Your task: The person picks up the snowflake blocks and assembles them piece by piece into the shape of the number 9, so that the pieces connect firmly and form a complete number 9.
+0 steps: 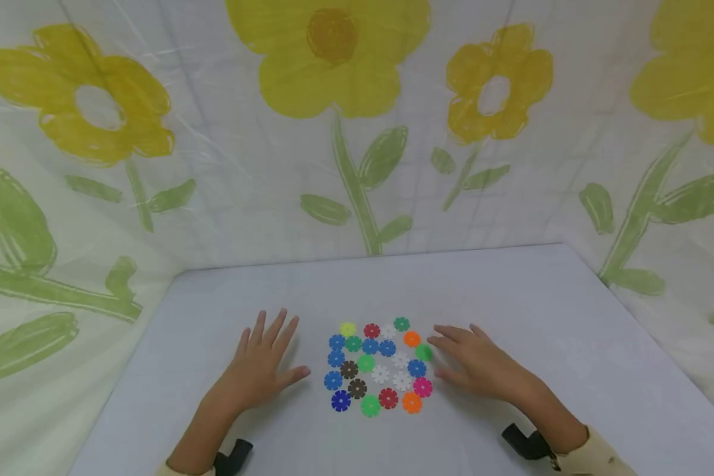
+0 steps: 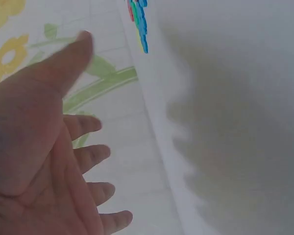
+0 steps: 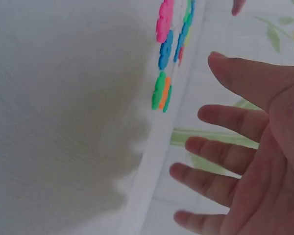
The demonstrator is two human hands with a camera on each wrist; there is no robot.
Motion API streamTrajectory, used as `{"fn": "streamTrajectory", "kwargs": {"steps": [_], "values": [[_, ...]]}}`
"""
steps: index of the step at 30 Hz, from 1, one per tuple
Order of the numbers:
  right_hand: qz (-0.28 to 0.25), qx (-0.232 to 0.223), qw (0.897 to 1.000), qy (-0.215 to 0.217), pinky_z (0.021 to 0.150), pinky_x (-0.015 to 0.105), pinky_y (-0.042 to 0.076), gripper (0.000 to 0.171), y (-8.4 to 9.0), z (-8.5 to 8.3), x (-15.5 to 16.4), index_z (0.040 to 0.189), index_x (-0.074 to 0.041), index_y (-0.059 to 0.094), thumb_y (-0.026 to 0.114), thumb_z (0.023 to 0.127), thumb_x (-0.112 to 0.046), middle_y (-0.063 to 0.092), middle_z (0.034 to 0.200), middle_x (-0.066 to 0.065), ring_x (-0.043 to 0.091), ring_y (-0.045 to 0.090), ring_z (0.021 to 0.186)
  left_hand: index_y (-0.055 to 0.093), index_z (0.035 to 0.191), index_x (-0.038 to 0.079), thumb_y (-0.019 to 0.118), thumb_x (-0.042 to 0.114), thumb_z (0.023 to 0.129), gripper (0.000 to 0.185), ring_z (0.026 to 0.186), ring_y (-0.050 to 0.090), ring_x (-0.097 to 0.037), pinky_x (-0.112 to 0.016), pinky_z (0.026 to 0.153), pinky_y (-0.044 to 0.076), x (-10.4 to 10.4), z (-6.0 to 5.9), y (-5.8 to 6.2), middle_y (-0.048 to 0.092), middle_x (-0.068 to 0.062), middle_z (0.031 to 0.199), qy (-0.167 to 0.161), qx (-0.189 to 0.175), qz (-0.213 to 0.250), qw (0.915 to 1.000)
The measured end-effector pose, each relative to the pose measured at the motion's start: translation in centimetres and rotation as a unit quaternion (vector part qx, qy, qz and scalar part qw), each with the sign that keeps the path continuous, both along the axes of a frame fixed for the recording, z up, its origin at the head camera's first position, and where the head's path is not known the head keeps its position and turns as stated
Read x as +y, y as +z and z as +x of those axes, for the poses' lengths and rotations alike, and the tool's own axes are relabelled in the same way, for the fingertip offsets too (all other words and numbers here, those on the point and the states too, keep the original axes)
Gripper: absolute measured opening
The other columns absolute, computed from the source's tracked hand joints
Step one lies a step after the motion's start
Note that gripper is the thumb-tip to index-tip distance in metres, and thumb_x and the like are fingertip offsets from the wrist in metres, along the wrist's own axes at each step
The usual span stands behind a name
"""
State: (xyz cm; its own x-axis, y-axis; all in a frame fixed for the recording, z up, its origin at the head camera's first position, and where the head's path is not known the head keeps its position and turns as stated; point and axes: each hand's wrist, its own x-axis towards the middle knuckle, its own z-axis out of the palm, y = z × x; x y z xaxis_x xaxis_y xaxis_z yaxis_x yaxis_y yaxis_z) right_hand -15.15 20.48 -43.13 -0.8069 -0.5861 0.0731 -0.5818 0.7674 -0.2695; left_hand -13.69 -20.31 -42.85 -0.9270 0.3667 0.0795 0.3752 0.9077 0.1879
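Note:
Several flat flower-shaped plastic discs (image 1: 377, 365) in blue, green, red, orange, white, brown, yellow and pink lie packed together on the pale table (image 1: 571, 344). My left hand (image 1: 262, 363) lies flat, fingers spread, just left of the cluster, holding nothing. My right hand (image 1: 473, 360) hovers flat on the cluster's right, its fingertips close to a green disc (image 1: 424, 352). The left wrist view shows the open palm (image 2: 44, 156) with discs (image 2: 139, 22) far off. In the right wrist view, spread fingers (image 3: 225, 147) hang near the edge-on discs (image 3: 162, 93).
A white cloth printed with yellow flowers and green leaves (image 1: 333, 132) walls in the table at the back and both sides. Black wrist straps (image 1: 526, 441) show at both forearms. Bare table surface lies behind and beside the discs.

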Motion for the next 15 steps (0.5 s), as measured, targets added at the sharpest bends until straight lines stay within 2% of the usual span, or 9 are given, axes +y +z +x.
{"fn": "streamTrajectory", "kwargs": {"steps": [3, 5, 10, 15], "values": [[-0.012, 0.002, 1.000, 0.014, 0.096, 0.053, 0.050, 0.040, 0.4, -0.6, -0.3, 0.125, -0.005, 0.067, 0.075, 0.091, -0.025, 0.065, 0.126, 0.013, 0.032, 0.060, 0.117, 0.047, 0.148, 0.005, 0.068, 0.046, 0.094, 0.072, 0.143, 0.022, -0.051, -0.070, 0.108, 0.027, -0.1, -0.9, 0.2, 0.035, -0.022, 0.156, -0.013, 0.011, -0.006, 0.9998], [-0.019, -0.002, 1.000, 0.021, 0.088, 0.045, 0.056, 0.030, 0.6, -1.0, -0.5, 0.116, -0.006, 0.071, 0.076, 0.090, -0.020, 0.070, 0.114, 0.008, 0.028, 0.064, 0.108, 0.056, 0.140, 0.004, 0.069, 0.041, 0.094, 0.061, 0.140, 0.034, -0.048, -0.065, 0.107, 0.033, 0.2, -1.5, 0.4, 0.045, -0.022, 0.149, -0.016, 0.012, -0.009, 0.9998], [-0.025, -0.056, 0.997, 0.043, 0.075, 0.029, 0.056, 0.013, 0.8, -1.4, -1.6, 0.100, -0.011, 0.076, 0.078, 0.087, -0.014, 0.067, 0.092, -0.007, 0.011, 0.062, 0.084, 0.067, 0.127, 0.006, 0.073, 0.031, 0.093, 0.042, 0.123, 0.056, -0.035, -0.052, 0.101, 0.046, 1.6, -3.0, 0.6, 0.063, -0.015, 0.129, -0.013, -0.029, 0.007, 0.9995], [-0.028, -0.135, 0.986, 0.090, 0.067, 0.023, 0.051, 0.010, 0.8, -1.3, -2.7, 0.096, -0.014, 0.076, 0.077, 0.087, -0.010, 0.057, 0.080, -0.014, 0.005, 0.052, 0.074, 0.070, 0.122, 0.011, 0.072, 0.028, 0.094, 0.033, 0.116, 0.060, -0.028, -0.047, 0.098, 0.050, 3.6, -4.3, 0.6, 0.067, -0.008, 0.119, -0.011, -0.076, 0.017, 0.9969]]}}
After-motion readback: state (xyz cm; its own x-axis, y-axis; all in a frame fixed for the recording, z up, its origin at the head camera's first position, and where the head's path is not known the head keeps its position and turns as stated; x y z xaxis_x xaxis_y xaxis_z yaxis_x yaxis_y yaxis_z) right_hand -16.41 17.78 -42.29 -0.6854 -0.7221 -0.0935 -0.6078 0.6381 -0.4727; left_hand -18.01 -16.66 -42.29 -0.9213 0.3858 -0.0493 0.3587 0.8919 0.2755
